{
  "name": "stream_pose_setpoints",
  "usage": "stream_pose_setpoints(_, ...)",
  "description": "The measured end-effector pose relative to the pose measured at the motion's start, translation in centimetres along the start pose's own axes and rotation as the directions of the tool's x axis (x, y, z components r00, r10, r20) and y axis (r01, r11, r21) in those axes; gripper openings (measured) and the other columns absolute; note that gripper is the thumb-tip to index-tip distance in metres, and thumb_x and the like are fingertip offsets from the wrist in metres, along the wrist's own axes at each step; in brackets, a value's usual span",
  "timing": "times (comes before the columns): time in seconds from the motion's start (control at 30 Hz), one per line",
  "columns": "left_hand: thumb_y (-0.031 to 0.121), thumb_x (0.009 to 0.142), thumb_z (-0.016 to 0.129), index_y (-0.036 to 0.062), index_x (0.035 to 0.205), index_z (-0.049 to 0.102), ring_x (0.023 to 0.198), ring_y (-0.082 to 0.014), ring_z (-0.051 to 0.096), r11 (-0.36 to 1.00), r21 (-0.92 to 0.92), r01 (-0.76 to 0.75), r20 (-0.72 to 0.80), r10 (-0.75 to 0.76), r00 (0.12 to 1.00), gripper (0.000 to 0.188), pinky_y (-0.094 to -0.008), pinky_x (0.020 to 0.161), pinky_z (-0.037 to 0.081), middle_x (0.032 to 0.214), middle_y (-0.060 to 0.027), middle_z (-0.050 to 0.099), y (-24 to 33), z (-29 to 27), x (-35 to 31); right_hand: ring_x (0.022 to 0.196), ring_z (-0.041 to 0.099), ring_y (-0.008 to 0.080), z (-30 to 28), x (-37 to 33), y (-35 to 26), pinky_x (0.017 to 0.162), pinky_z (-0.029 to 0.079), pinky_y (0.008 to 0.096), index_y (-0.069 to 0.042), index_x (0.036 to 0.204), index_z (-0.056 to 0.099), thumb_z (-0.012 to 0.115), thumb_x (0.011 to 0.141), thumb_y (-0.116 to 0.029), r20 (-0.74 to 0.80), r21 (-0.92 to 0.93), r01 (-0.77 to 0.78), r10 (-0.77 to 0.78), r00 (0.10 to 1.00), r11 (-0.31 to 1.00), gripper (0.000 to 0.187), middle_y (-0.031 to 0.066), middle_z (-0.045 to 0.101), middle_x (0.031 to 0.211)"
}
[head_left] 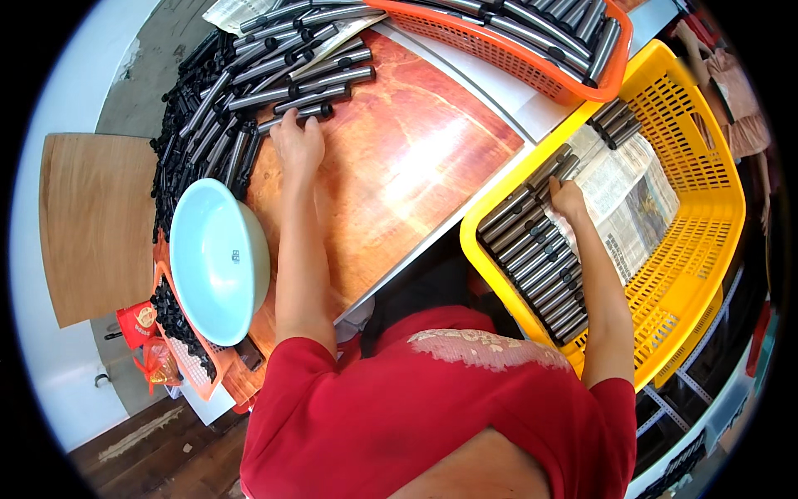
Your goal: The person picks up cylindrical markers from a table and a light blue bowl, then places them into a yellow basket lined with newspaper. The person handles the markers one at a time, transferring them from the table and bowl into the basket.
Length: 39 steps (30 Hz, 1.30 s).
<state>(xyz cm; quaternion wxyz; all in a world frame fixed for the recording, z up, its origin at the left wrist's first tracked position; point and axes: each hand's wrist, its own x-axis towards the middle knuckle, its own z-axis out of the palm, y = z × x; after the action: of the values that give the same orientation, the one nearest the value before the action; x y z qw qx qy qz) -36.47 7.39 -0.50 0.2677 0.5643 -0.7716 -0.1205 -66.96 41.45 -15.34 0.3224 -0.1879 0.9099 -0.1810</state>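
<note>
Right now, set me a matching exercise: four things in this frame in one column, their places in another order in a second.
Things:
1. left hand
2. right hand
3. pale blue bowl
4. orange basket

Places:
A. inside the yellow basket, at its row of metal tubes
B. far edge of the table, full of tubes
C. on a tube at the pile on the table
D. over a tray of small black parts, left of the left forearm

Pairs: 1-C, 2-A, 3-D, 4-B

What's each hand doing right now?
Left hand: fingers on a metal tube; grip unclear.
Right hand: resting on tubes in the yellow basket; grip unclear.
</note>
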Motion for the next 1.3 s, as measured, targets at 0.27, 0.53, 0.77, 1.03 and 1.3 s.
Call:
stream_pose_setpoints(0.27, 0.01, 0.074, 0.058, 0.0139, 0.116, 0.057, 0.118, -0.0372, 0.037, 0.896, 0.355, -0.266, -0.005, 0.287, 0.958, 0.042, -0.053, 0.095, 0.028, 0.117, -0.0206, 0.048, -1.8, 0.6, -0.5, 0.089, 0.059, 0.0444, -1.9, -3.7, 0.0, 0.082, 0.045, 0.0454, 0.008, 0.086, 0.062, 0.047, 0.088, -0.033, -0.006, -0.155, 0.227, -0.23, 0.973, 0.962, 0.044, 0.0333, 0.06, 0.087)
stream_pose_setpoints(0.53, 0.003, 0.072, 0.056, 0.0099, 0.11, 0.054, 0.108, -0.0322, 0.045, 0.821, 0.273, -0.502, 0.183, 0.468, 0.865, 0.04, -0.0504, 0.091, 0.028, 0.107, -0.0118, 0.052, -1.4, -0.8, -2.4, 0.078, 0.06, 0.0419, -6.0, -9.7, -3.9, 0.074, 0.047, 0.0454, 0.006, 0.081, 0.061, 0.05, 0.087, -0.027, -0.024, -0.196, 0.39, -0.402, 0.915, 0.9, 0.035, 0.0294, 0.061, 0.08)
stream_pose_setpoints(0.77, 0.002, 0.08, 0.057, 0.0045, 0.103, 0.053, 0.104, -0.0309, 0.053, 0.51, -0.859, -0.041, 0.1, 0.246, 0.964, 0.024, -0.0456, 0.095, 0.036, 0.103, -0.0137, 0.058, 2.3, -4.1, -7.2, 0.075, 0.06, 0.0407, -8.6, -16.6, -8.3, 0.069, 0.048, 0.0435, 0.002, 0.087, 0.06, 0.051, 0.088, -0.02, -0.257, -0.086, 0.56, -0.561, 0.787, 0.824, 0.024, 0.0252, 0.061, 0.076)
stream_pose_setpoints(1.03, 0.008, 0.087, 0.058, 0.0016, 0.096, 0.06, 0.109, -0.0284, 0.054, -0.487, -0.557, 0.673, 0.572, 0.363, 0.736, 0.012, -0.0475, 0.1, 0.039, 0.105, -0.0147, 0.061, 7.3, -7.8, -13.9, 0.073, 0.056, 0.0341, -6.8, -23.7, -14.9, 0.068, 0.047, 0.0401, 0.001, 0.087, 0.054, 0.062, 0.076, -0.019, -0.444, -0.266, 0.92, -0.884, 0.148, 0.288, 0.024, 0.018, 0.053, 0.078)
stream_pose_setpoints(1.3, 0.019, 0.089, 0.057, 0.0024, 0.099, 0.061, 0.106, -0.029, 0.056, -0.45, -0.337, 0.827, 0.669, 0.503, 0.547, 0.02, -0.0465, 0.095, 0.043, 0.104, -0.0143, 0.062, 9.2, -8.2, -18.0, 0.052, 0.05, 0.0284, -7.2, -24.9, -14.9, 0.049, 0.042, 0.0368, -0.005, 0.065, 0.046, 0.062, 0.075, -0.028, -0.463, -0.457, 0.87, -0.884, -0.055, 0.185, 0.029, 0.0105, 0.046, 0.059)
